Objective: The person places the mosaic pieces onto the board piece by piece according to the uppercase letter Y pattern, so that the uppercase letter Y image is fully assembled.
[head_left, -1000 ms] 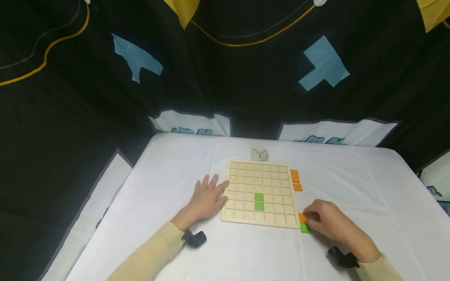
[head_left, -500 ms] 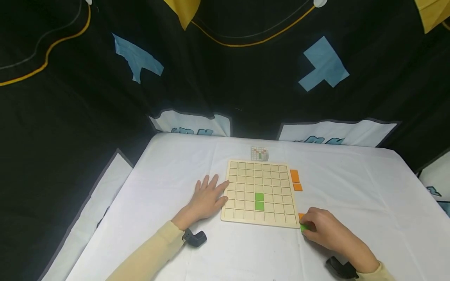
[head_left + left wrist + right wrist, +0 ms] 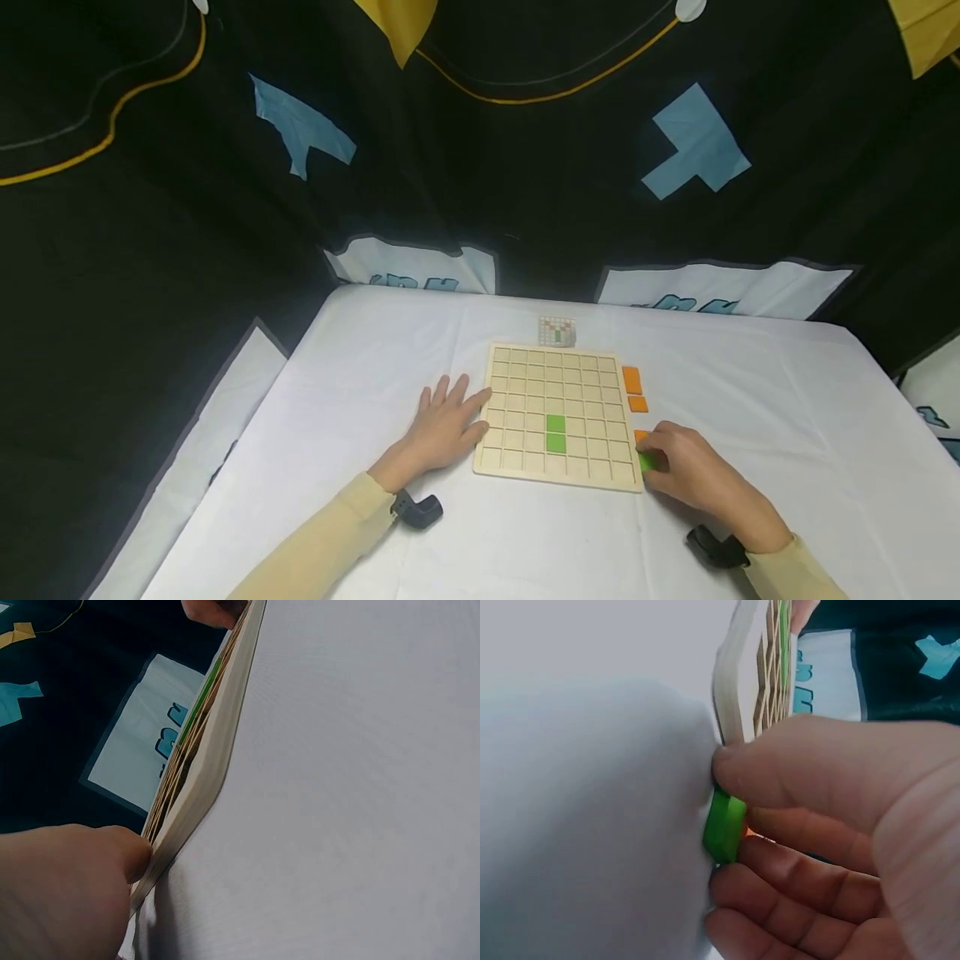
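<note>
In the head view, a wooden grid board (image 3: 517, 461) lies flat on the white table, with two green square tiles (image 3: 556, 433) set one above the other in its cells. My left hand (image 3: 438, 429) lies with fingers spread, its thumb and index finger touching the board's left edge. Beside the lower right edge, my right hand (image 3: 690, 467) pinches a green tile (image 3: 726, 827) between thumb and fingers, low against the cloth. An orange tile (image 3: 641, 435) sits just beyond it, partly hidden by the fingers.
Two more orange pieces, a longer one (image 3: 632, 380) and a square one (image 3: 638, 404), lie along the board's right side. A small card with a printed grid (image 3: 557, 331) is behind the board. A dark printed curtain (image 3: 480, 183) hangs beyond the table.
My right hand has gone from the orange tile to the green one, then shifted away from me along the board's edge. Both tiles moved with it. The left hand stays in place.
</note>
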A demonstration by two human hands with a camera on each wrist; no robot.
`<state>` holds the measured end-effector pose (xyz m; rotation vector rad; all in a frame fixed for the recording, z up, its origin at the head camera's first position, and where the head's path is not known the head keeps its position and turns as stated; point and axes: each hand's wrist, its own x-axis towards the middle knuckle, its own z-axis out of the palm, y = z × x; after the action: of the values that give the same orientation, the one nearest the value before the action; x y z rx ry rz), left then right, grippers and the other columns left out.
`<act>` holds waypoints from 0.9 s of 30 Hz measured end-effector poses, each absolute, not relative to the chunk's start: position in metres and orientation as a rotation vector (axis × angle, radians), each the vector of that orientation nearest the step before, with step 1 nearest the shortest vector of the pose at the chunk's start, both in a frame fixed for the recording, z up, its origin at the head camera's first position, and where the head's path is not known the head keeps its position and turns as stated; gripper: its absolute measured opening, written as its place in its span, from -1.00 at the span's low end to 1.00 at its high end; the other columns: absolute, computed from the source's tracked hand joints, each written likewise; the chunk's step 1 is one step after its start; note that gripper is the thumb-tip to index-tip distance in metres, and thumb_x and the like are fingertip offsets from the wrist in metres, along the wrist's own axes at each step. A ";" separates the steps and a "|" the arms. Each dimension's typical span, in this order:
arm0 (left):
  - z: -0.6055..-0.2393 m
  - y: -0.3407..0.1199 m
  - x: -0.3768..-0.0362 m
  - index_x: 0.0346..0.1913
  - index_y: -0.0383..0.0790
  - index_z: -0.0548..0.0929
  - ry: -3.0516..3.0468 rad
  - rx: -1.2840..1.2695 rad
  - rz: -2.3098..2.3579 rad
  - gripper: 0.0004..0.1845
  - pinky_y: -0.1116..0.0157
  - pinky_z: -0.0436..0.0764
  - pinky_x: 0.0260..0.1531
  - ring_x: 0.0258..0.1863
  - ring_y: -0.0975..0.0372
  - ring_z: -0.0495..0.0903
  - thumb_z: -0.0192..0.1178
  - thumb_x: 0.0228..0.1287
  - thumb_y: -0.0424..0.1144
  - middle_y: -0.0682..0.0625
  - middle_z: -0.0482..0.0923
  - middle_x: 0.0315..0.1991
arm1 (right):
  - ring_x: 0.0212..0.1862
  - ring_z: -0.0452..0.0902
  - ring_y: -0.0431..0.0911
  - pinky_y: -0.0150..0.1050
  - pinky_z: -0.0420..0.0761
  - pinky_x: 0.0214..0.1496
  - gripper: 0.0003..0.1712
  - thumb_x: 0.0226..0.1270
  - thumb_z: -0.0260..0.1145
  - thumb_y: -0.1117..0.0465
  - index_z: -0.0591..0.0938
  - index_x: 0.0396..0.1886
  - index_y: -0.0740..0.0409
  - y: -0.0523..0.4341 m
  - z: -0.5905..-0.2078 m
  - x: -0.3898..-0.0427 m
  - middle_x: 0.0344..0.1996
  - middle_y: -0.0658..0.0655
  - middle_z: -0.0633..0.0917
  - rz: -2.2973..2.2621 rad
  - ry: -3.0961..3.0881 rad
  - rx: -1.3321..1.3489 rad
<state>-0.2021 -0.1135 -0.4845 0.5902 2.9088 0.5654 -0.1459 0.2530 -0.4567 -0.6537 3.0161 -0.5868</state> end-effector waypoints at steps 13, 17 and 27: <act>-0.483 -0.114 -0.201 0.54 -0.02 0.35 2.909 0.590 0.578 -0.40 -0.41 -0.05 0.48 0.59 -0.38 -0.07 0.01 0.53 0.05 -0.35 0.07 0.60 | -0.41 0.29 -0.25 -0.39 0.35 -0.38 -0.78 -0.03 0.56 0.39 0.78 -0.31 0.17 0.252 -0.456 -0.151 -0.46 -0.07 0.59 -0.558 2.966 -0.586; -0.484 -0.114 -0.201 0.54 -0.02 0.35 2.908 0.590 0.573 -0.40 -0.41 -0.05 0.48 0.59 -0.38 -0.07 0.01 0.53 0.05 -0.35 0.07 0.60 | -0.42 0.28 -0.27 -0.40 0.33 -0.40 -0.79 -0.02 0.55 0.39 0.78 -0.33 0.15 0.252 -0.456 -0.152 -0.48 -0.08 0.57 -0.560 2.954 -0.589; -0.485 -0.113 -0.201 0.53 -0.05 0.36 2.913 0.605 0.578 -0.41 -0.43 -0.04 0.46 0.58 -0.40 -0.05 0.02 0.52 0.03 -0.36 0.09 0.59 | -0.42 0.31 -0.27 -0.42 0.36 -0.40 -0.81 0.01 0.51 0.39 0.80 -0.31 0.17 0.254 -0.449 -0.157 -0.48 -0.08 0.58 -0.606 2.951 -0.615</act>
<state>-0.2012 -0.1134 -0.4853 0.6045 2.9127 0.5776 -0.1571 0.2545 -0.4485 -0.6153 2.9510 -0.6064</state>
